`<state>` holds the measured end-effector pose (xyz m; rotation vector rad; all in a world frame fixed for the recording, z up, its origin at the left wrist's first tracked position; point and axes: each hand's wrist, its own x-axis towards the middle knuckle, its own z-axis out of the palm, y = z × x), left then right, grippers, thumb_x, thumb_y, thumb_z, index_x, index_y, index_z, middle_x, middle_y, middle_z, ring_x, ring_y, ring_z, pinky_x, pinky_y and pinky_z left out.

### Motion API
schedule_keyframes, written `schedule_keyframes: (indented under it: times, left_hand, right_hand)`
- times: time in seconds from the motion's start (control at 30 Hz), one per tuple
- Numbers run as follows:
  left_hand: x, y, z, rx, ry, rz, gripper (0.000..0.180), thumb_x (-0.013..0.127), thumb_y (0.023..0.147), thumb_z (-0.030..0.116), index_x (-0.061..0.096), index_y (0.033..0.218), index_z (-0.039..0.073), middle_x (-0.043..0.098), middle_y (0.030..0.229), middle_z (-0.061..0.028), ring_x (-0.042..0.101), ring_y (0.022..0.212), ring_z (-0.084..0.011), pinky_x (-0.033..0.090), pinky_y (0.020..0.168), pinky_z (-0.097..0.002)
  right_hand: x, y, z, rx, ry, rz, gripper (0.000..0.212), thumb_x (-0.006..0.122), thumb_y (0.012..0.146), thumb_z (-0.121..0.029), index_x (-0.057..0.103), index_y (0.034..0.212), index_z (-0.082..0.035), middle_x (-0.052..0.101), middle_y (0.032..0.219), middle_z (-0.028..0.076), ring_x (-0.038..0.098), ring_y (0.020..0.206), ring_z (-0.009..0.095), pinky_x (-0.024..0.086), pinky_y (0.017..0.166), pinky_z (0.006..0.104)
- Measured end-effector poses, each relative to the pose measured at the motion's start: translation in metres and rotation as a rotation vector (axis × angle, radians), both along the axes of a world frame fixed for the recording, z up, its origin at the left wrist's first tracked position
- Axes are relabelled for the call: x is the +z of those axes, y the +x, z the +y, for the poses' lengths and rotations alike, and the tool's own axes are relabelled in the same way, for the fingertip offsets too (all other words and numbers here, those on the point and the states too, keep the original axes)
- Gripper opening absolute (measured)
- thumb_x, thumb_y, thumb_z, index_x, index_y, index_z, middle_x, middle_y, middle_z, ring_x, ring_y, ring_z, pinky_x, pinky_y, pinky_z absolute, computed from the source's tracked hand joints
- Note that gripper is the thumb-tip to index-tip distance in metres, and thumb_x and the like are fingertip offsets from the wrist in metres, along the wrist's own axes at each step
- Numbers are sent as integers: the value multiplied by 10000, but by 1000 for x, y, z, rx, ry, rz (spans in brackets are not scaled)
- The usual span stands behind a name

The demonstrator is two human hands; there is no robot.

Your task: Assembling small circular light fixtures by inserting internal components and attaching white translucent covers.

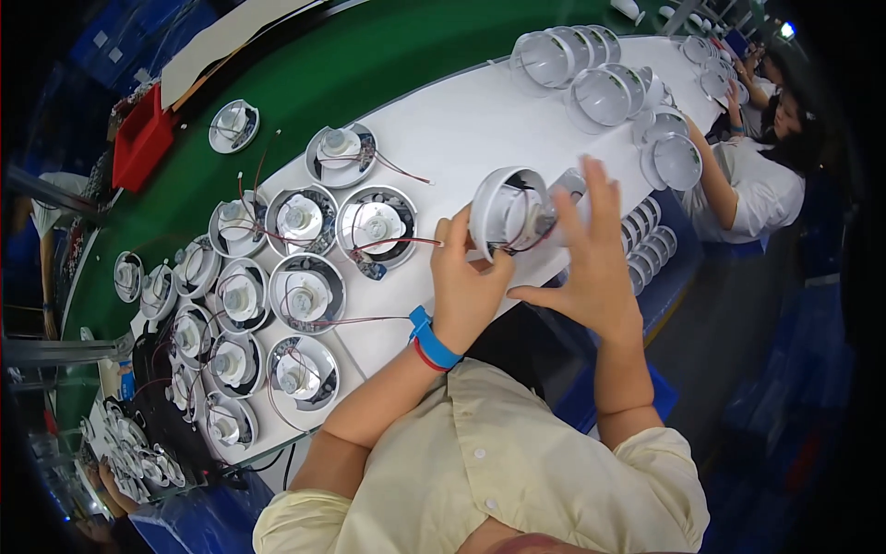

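My left hand (469, 291) is closed round a white round housing (498, 208), tilted on its side above the white table. Inside the housing a pale round part, circuit board pieces and thin dark and red wires show. Close to its right side is my right hand (595, 268), fingers spread and thumb out, slightly blurred by motion. Between those fingers and the housing a greyish translucent shape shows, too smeared to name. Left of my hands stand similar open housings (377, 226), each with a round centre, boards and wires. A blue strap (432, 340) circles my left wrist.
Clear domed covers (604, 97) stand in rows on the white table (452, 129) at the far right. Stacked round white parts (651, 245) lie below its right edge. A green belt (305, 69) runs behind, with a red bin (143, 138). Another person (752, 180) works at right.
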<state>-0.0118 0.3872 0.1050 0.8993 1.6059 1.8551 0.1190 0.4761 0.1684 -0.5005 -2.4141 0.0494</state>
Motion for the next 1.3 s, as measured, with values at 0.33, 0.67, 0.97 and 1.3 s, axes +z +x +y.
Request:
schedule_keyframes:
  times: [0.33,0.67,0.97,1.3]
  left_hand:
    - [10,-36,-25,-540,92,-143,898,806,754,54,270,1474,86,262,1501,-129,341,1383,-321,371,1098,-469]
    - [3,-38,-22,-746,272,-338,1100,784,741,-34,48,1547,98,88,1590,-153,321,1392,-321,400,1070,-446]
    - [1,-29,-17,-688,246,-102,1074,759,780,29,-1,1538,64,156,1560,-147,345,1380,-266,375,1087,-401]
    - [-6,-16,-18,-430,245,-934,565,406,1019,425,369,1418,28,519,1346,-129,515,1245,-244,432,1044,-426]
  right_hand:
    - [2,-13,31,446,-736,-12,1126,896,474,-267,362,1436,-26,412,1427,166,434,1301,279,328,1086,367]
    - [10,-16,30,585,-710,-111,1073,896,539,-278,367,1446,-52,365,1487,155,382,1359,322,322,1107,405]
    - [8,-19,15,487,-530,-215,1013,847,590,-350,388,1450,-73,330,1496,214,388,1339,407,334,1094,439]
    - [-40,-4,-36,108,-47,185,732,831,688,-402,563,1290,-83,420,1382,219,451,1213,373,366,981,461]
